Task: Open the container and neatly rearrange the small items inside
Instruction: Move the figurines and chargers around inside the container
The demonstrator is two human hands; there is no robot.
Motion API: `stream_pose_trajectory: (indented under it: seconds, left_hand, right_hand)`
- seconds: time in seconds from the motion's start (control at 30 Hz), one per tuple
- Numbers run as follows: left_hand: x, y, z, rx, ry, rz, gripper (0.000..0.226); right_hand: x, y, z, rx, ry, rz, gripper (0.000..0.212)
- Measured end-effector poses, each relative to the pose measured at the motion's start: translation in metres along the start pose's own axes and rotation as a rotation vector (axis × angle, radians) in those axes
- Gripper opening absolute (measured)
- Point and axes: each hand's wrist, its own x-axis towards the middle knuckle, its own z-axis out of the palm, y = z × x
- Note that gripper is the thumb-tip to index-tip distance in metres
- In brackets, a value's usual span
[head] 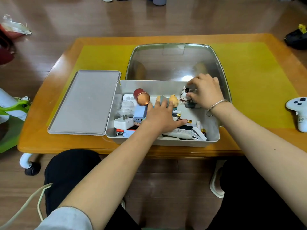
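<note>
L hand (163, 117) flat, fingers (164, 104) straight — R hand (205, 91) curled, fingertips pinching.

1. An open grey container (166, 143) is seen on the wooden surface (66, 143), its lid (84, 102) laid flat just to its left.
2. A small white figurine (184, 95) in the far right corner is pinched by the right hand (205, 92).
3. The left hand (162, 116) is laid, fingers straight, over a blue-and-tan toy (172, 100).
4. Batteries (177, 113), a white charger (123, 122) and a red cylinder (141, 96) are seen inside.

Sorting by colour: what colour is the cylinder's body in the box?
Dark red, with a copper end, on the cylinder; head view.
</note>
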Motion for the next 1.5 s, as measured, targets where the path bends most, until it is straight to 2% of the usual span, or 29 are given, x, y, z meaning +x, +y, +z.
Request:
stream_pose_trajectory:
  seconds: [0.17,0.43,0.63,1.03,1.23,1.5]
  left_hand:
    - [0.007,0.002,0.002,-0.019,-0.054,-0.005,0.102]
    - [0.009,0.005,0.006,-0.053,-0.048,0.002,0.108]
    - [0.01,0.009,0.015,-0.029,0.02,0.008,0.108]
    - [0.013,0.007,0.019,-0.01,0.025,0.025,0.111]
    - [0.013,0.007,0.019,0.001,0.014,0.007,0.11]
    - [0.011,0.008,0.016,-0.026,-0.001,-0.009,0.108]
  right_hand:
    - [0.003,-0.008,0.005,-0.064,0.027,-0.02,0.028]
    - [0.003,-0.014,0.007,-0.196,-0.075,0.009,0.027]
    - [0.005,-0.009,0.007,-0.158,-0.068,-0.018,0.023]
    - [0.008,0.001,0.01,-0.092,-0.067,-0.06,0.027]
    - [0.0,0.021,-0.01,-0.058,0.104,0.032,0.018]
    - [-0.003,0.021,-0.007,-0.176,-0.047,0.076,0.018]
